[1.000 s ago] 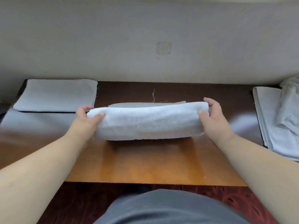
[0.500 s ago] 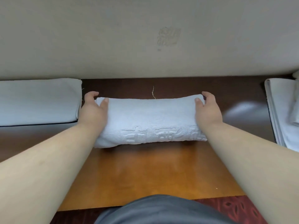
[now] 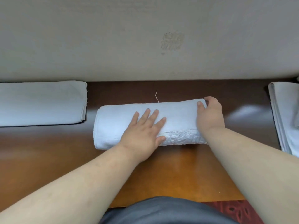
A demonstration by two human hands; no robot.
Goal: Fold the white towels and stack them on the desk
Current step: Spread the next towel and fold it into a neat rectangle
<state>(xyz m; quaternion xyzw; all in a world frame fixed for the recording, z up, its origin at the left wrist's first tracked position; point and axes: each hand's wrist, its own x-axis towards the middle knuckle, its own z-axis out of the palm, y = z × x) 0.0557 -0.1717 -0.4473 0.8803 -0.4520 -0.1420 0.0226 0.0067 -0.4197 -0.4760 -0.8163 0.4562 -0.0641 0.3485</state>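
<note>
- white terry towel (image 3: 174,120), folded into a long band, lies across the middle of the counter (image 3: 178,172) in the head view, its embossed edge toward the person.
- left hand (image 3: 144,131) rests flat on it with fingers spread, probably to press the fold down and keep it from springing open.
- right hand (image 3: 209,113) holds the towel's right end, thumb on top and fingers curled over the far corner; this grip looks set to lift that end across for the next fold.
- one folded towel (image 3: 42,102) lies at the left, likely the start of the stack.
- more white cloth (image 3: 284,115) sits at the right edge; how many pieces i cannot tell.
- one loose thread (image 3: 156,96) sticks up behind the towel.
- counted: two hands, two towels clearly visible.
</note>
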